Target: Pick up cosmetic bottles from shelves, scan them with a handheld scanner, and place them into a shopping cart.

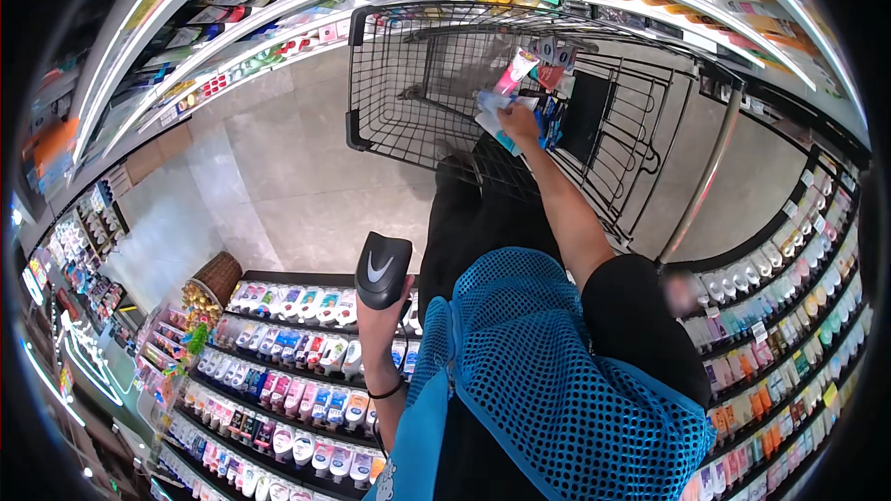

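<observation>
A black handheld scanner (383,271) with a pale curved mark is gripped in my left hand (379,334), beside my hip and over the shelves at the lower left. My right hand (518,124) reaches into a black wire shopping cart (411,111) and has its fingers on a light blue and white package (494,103); whether they close around it cannot be made out. Just beyond it lies a pink and white tube (516,72). Small boxes (555,53), a red packet (548,76) and dark blue packages (552,118) are bunched around my hand at that end of the cart.
Lit shelves of bottles (257,7) curve across the top. Behind me stand shelves of bottles and tubes (299,390), with more at the right (773,362). A wicker basket (217,275) holds small gold items at the left. The cart's handle bar (703,174) slants down at the right.
</observation>
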Tool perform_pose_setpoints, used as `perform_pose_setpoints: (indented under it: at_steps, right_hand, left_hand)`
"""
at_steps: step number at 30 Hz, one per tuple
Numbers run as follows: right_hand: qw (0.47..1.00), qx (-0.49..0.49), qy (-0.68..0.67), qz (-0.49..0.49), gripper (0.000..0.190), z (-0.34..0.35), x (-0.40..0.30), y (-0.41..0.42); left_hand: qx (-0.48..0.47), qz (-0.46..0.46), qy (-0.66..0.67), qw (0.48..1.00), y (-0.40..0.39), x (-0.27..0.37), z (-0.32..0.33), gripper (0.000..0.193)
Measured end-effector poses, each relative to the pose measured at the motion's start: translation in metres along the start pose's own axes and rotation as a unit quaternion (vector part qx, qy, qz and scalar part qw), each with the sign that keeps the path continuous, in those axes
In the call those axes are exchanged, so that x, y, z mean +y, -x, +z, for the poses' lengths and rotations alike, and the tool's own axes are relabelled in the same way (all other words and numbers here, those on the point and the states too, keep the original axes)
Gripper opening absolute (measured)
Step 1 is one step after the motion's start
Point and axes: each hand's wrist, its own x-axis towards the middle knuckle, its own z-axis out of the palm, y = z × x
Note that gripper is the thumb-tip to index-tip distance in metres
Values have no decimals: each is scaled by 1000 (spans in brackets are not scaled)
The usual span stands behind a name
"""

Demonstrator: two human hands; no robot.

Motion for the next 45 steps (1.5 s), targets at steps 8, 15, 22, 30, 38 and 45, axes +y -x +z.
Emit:
perform_pose_setpoints:
  at_steps: [8, 15, 22, 30, 38, 45]
  right_hand:
    - [994, 61, 95, -9, 38, -36, 31, 26]
    - [993, 89, 81, 6, 48, 1, 18, 33]
    - [993, 64, 91, 40, 41, 21, 2, 13]
    - [969, 149, 39, -191, 30, -27, -22, 83]
    - [945, 133, -62, -294, 22, -143, -66, 222]
    - [897, 163, -13, -411, 25, -223, -115, 351]
  left_hand:
    - [2, 55, -40, 998, -11, 5, 1, 42]
    - [-42, 96, -45, 993, -4, 12, 3, 38]
    - [-27, 49, -105, 993, -2, 7, -7, 35]
    - [-53, 143, -41, 987, -9, -13, -34, 26]
    - [-116, 309, -62, 942, -37, 5, -38, 29]
    - [-297, 407, -73, 861, -49, 56, -7, 35]
